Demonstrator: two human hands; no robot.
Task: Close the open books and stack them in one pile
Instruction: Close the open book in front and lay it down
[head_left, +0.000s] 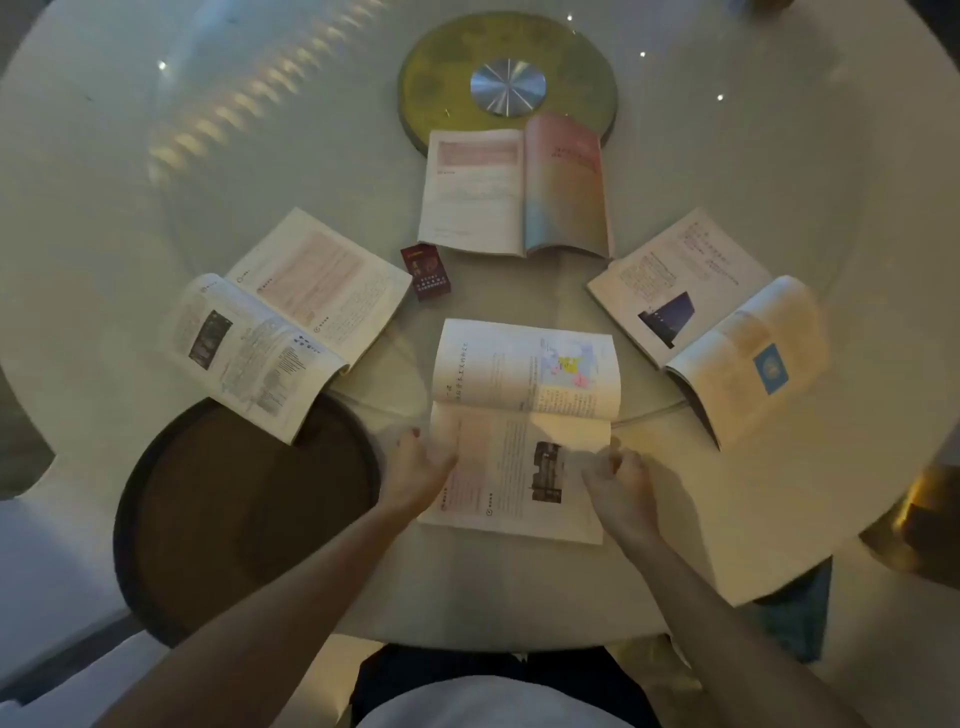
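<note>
Several books lie open on a round white table (779, 130). The nearest open book (524, 410) lies right in front of me, its spine running left to right. My left hand (421, 467) rests on the left edge of its near page, fingers curled at the page edge. Touching the right side of the same page is my right hand (621, 486), fingers bent. Another open book (280, 322) lies at the left, one (517, 192) at the back centre, and one (711, 322) at the right.
A small dark red box (426, 270) sits between the books. A yellow-green turntable disc with a metal hub (506, 85) is at the table's middle. A dark round tray (244, 514) lies at the near left, under the left book's corner.
</note>
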